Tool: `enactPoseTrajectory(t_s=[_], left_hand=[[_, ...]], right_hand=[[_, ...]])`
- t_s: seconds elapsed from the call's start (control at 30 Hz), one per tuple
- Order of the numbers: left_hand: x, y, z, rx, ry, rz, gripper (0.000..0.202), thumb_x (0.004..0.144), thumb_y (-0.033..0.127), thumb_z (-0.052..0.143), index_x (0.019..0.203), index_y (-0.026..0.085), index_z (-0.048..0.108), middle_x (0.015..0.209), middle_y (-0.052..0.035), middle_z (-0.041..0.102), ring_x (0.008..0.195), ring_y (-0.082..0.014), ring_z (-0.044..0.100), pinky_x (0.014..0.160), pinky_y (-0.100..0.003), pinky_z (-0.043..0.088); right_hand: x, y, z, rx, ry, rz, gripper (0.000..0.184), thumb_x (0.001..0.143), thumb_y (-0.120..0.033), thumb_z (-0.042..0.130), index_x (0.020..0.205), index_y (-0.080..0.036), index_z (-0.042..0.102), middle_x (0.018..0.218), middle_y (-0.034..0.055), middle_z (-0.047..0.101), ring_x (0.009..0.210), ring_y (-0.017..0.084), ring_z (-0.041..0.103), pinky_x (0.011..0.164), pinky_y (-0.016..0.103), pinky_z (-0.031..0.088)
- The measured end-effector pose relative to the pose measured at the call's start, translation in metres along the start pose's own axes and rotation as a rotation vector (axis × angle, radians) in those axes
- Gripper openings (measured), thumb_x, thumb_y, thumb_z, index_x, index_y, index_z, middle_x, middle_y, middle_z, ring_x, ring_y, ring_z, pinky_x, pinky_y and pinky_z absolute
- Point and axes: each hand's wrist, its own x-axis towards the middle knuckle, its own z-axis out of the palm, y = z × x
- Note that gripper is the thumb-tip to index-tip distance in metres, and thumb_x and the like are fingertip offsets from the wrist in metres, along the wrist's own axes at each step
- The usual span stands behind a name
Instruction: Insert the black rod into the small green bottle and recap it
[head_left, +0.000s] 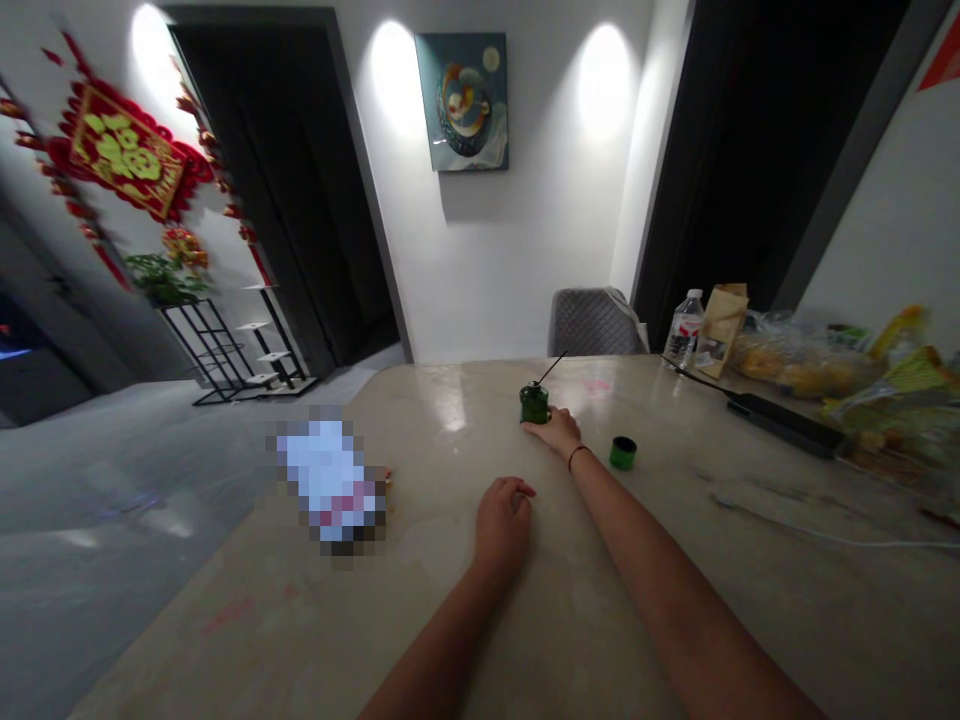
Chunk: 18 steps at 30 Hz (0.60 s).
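Observation:
My right hand (559,432) reaches forward over the table, its fingers around the lower part of a small green glass bottle (534,404). A thin dark stick (553,368) leans up and to the right from the bottle's neck. Just right of my right wrist stands a green cylindrical cap or cup (622,453), apart from the hand. Nearer to me, my left hand (504,520) rests on the table with loosely bent fingers. A gap shows between its thumb and fingers, and nothing is in it.
On the pale table (420,600), a blurred-out phone-like object (328,480) lies left. At right are a black power strip (787,424), a white cable (832,543), a water bottle (684,330), a paper bag (721,328) and plastic-wrapped food (802,360). A grey chair (596,322) stands beyond.

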Motion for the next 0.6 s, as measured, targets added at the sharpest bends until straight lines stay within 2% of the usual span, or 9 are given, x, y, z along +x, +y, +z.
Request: enactPoseTrajectory(t_s=[0.17, 0.23, 0.4, 0.6], left_hand=[[0.0007, -0.0004, -0.0006, -0.002, -0.001, 0.000, 0.021, 0.070, 0.006, 0.044, 0.075, 0.018, 0.061, 0.091, -0.0029, 0.060, 0.090, -0.0147, 0.054, 0.087, -0.030, 0.040], [0.0012, -0.0007, -0.0003, -0.010, 0.002, -0.016, 0.020, 0.071, 0.007, 0.044, 0.075, 0.018, 0.061, 0.091, -0.0027, 0.061, 0.090, -0.0140, 0.055, 0.085, -0.029, 0.041], [0.0018, -0.0023, 0.0008, -0.033, 0.012, -0.032, 0.019, 0.073, 0.009, 0.044, 0.075, 0.018, 0.060, 0.091, -0.0025, 0.061, 0.090, -0.0133, 0.055, 0.085, -0.028, 0.041], [0.0013, -0.0006, 0.0000, -0.044, 0.004, -0.031, 0.021, 0.072, 0.006, 0.044, 0.074, 0.018, 0.061, 0.089, -0.0024, 0.061, 0.088, -0.0130, 0.055, 0.085, -0.028, 0.042]], right_hand=[[0.0022, 0.0009, 0.0004, 0.084, 0.038, 0.024, 0.078, 0.052, -0.062, 0.061, 0.114, -0.016, 0.052, 0.107, 0.0136, 0.059, 0.098, 0.026, 0.056, 0.078, 0.032, 0.043], [0.0039, -0.0001, -0.0002, 0.128, 0.030, 0.049, 0.076, 0.054, -0.061, 0.061, 0.114, -0.015, 0.052, 0.106, 0.0133, 0.059, 0.098, 0.025, 0.056, 0.078, 0.031, 0.043], [0.0024, -0.0050, -0.0011, 0.137, 0.035, 0.099, 0.072, 0.056, -0.061, 0.059, 0.114, -0.019, 0.051, 0.108, 0.0130, 0.058, 0.099, 0.026, 0.055, 0.080, 0.035, 0.042], [-0.0028, -0.0055, -0.0017, 0.111, 0.041, 0.063, 0.073, 0.053, -0.068, 0.058, 0.110, -0.022, 0.055, 0.103, 0.0114, 0.060, 0.098, 0.028, 0.056, 0.078, 0.036, 0.043]])
